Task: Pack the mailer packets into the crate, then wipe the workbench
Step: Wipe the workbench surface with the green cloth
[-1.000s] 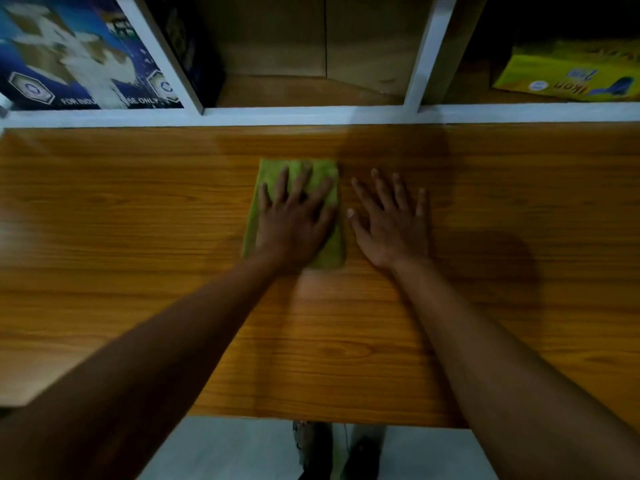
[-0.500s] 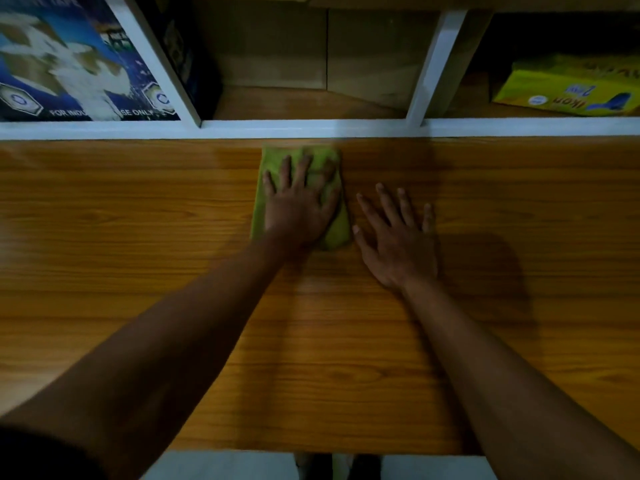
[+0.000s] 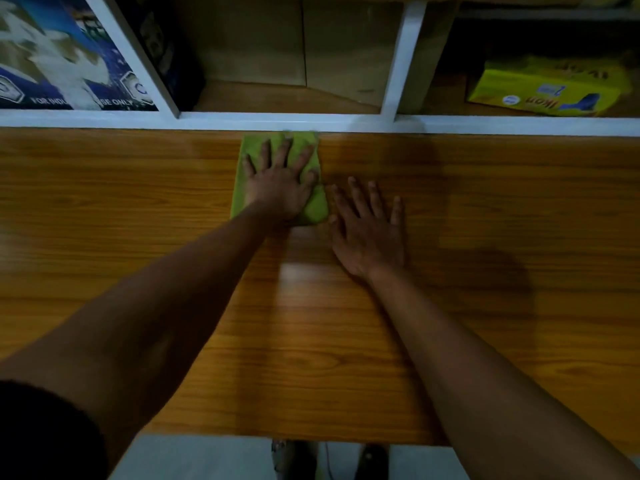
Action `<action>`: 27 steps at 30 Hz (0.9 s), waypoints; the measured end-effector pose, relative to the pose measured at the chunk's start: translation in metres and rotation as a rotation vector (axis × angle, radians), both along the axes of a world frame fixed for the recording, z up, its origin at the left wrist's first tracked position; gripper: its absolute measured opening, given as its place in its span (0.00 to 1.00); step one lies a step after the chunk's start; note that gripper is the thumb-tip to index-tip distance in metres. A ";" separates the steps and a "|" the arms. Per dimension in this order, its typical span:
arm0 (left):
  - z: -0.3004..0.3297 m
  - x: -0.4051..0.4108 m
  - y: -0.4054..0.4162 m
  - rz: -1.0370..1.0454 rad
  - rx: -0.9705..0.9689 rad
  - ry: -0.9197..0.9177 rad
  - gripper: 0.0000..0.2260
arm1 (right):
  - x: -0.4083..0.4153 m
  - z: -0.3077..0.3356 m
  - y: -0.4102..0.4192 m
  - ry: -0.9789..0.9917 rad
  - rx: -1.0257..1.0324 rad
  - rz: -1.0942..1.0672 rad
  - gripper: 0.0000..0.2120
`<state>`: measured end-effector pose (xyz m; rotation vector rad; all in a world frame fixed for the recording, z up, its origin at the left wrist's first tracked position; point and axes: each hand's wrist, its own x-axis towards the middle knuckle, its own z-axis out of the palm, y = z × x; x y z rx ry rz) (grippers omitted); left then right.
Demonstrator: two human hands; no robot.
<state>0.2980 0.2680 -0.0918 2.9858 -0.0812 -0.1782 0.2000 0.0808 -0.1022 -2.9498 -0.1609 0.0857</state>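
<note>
- Your left hand (image 3: pixel 278 183) lies flat on the cloth (image 3: pixel 313 209), fingers spread and straight, gripping nothing.
- The cloth sits at 12 o'clock on the bench (image 3: pixel 138 209), its far edge touching the white rail (image 3: pixel 104 118).
- Your right hand (image 3: pixel 369 230) rests flat on bare wood, just beside the cloth at 3 o'clock.
- Press evenly and overlap each stroke.
- No packets or crate show.

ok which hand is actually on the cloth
The left hand: it lies flat with spread fingers on the green cloth at the workbench's far edge. The right hand rests flat on bare wood beside it.
</note>
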 end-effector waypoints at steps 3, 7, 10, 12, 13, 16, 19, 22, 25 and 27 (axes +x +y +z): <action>0.000 -0.087 -0.018 -0.007 -0.013 -0.033 0.28 | -0.018 0.007 -0.022 0.038 0.048 0.067 0.31; 0.007 -0.198 -0.077 -0.051 -0.014 0.035 0.29 | -0.052 0.013 -0.083 0.058 0.028 0.080 0.30; 0.009 -0.211 -0.124 -0.089 -0.044 0.039 0.29 | -0.057 0.015 -0.132 0.035 -0.008 0.097 0.29; 0.007 -0.181 -0.143 -0.105 -0.044 0.004 0.29 | -0.044 0.013 -0.153 0.020 -0.020 0.101 0.28; 0.005 -0.157 -0.149 -0.119 -0.032 -0.012 0.29 | -0.035 0.011 -0.159 0.015 -0.022 0.084 0.28; 0.001 -0.062 -0.161 -0.066 -0.028 -0.035 0.30 | -0.003 0.003 -0.166 -0.029 -0.017 0.005 0.29; 0.001 0.013 -0.166 0.022 -0.005 0.009 0.30 | 0.013 -0.007 -0.167 -0.071 -0.009 -0.027 0.29; 0.001 0.009 -0.164 0.015 -0.007 0.022 0.30 | 0.013 -0.005 -0.167 -0.051 -0.009 -0.011 0.29; 0.007 -0.072 -0.155 -0.042 -0.046 -0.024 0.29 | 0.010 0.004 -0.167 -0.020 0.000 -0.013 0.30; 0.010 -0.137 -0.151 -0.063 -0.034 -0.018 0.28 | 0.009 0.008 -0.167 -0.002 0.007 -0.009 0.29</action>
